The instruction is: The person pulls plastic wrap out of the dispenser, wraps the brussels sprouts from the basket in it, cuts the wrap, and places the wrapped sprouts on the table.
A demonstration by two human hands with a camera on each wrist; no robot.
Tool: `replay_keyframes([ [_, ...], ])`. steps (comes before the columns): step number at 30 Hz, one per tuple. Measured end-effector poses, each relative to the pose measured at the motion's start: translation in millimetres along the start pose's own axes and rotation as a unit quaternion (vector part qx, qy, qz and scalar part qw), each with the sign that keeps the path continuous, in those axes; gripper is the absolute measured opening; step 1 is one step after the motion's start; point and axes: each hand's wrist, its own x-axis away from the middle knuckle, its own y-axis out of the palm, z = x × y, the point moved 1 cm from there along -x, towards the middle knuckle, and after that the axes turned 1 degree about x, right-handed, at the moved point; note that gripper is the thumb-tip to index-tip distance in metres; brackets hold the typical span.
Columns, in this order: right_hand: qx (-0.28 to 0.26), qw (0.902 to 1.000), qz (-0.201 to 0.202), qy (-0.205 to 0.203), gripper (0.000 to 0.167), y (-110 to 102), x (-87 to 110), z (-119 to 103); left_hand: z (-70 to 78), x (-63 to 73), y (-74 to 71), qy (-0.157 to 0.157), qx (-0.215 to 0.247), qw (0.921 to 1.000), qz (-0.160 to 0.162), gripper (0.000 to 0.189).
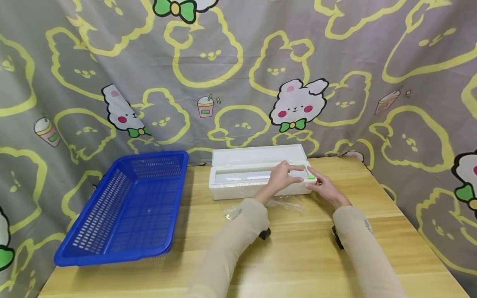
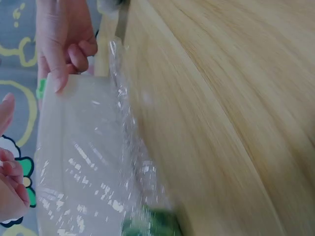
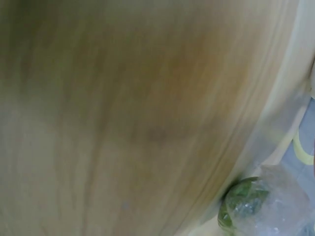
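A long white cling film dispenser box [image 1: 227, 191] stands with its lid [image 1: 257, 156] raised. Clear film [image 2: 130, 132] drapes down its front onto the table. At the box's right end is a small green slide cutter [image 1: 311, 176]. My right hand [image 1: 326, 189] grips that end, its thumb on the front face and its index finger by the cutter. Over the box reaches my left hand [image 1: 281, 177], thumb and index finger spread toward the cutter with a gap between them. A green item [image 2: 150, 223] under clear plastic shows low in the left wrist view; its kind is unclear.
A blue plastic basket [image 1: 149, 210] stands on the left of the wooden table [image 1: 298, 256]. Behind the box hangs a grey patterned curtain [image 1: 242, 66]. The right wrist view is blurred, with a plastic-wrapped green bundle [image 3: 246, 201] at its lower right.
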Motion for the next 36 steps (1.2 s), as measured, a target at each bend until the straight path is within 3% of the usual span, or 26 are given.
replay_keyframes([
  [7,-0.012,0.9998,0.005,-0.013,0.067,5.8,-0.2,4.0,6.3,-9.7,17.3,-0.030,-0.059,0.9978,0.009,0.031],
  [13,-0.026,0.9996,-0.005,-0.001,0.069,9.9,2.6,5.3,4.7,-8.7,28.0,-0.048,-0.073,0.9959,0.023,0.031],
  [21,-0.016,0.9994,0.021,-0.023,0.067,7.1,0.0,5.3,6.3,-15.9,31.1,-0.048,-0.103,0.9934,0.016,0.029],
  [36,-0.038,0.9989,0.016,-0.025,0.068,7.2,-0.8,6.6,6.8,-16.4,30.8,-0.050,-0.112,0.9924,0.006,0.017],
])
